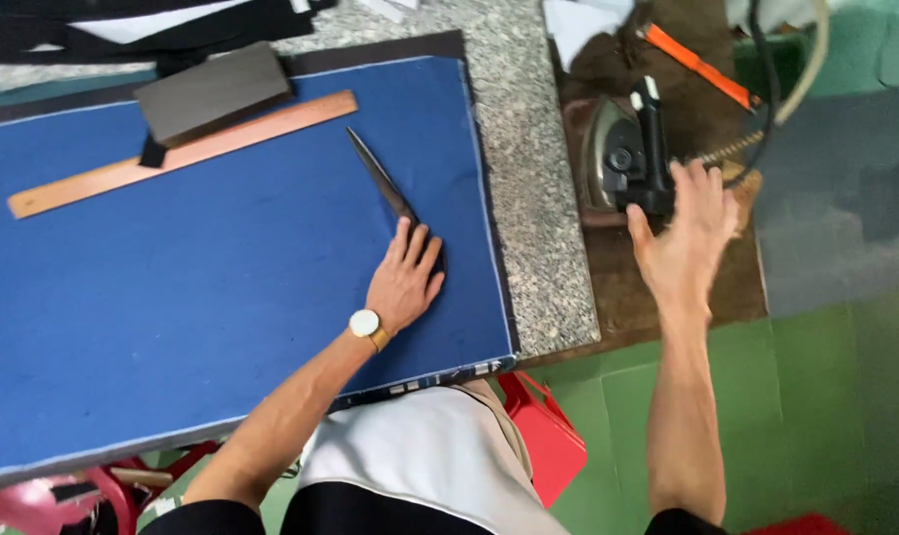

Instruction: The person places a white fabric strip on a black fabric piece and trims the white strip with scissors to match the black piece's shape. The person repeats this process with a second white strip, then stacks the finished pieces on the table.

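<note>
My left hand [406, 277], with a wristwatch on the wrist, lies flat with fingers together on the blue cloth [221, 267], resting on the handles of a pair of dark scissors [380, 176] whose blades point up and to the left. My right hand [689, 233] hovers open with spread fingers just right of the black handle of a clothes iron [628, 149], close to it; whether it touches the iron is unclear. The iron rests on a brown scorched pad [667, 287].
A long wooden ruler [182, 154] lies diagonally on the cloth, with a dark grey block [211, 94] on it. The speckled stone tabletop [538, 188] shows beside the cloth. An orange-handled tool [697, 64] and cord lie behind the iron. Red stools [543, 436] stand below.
</note>
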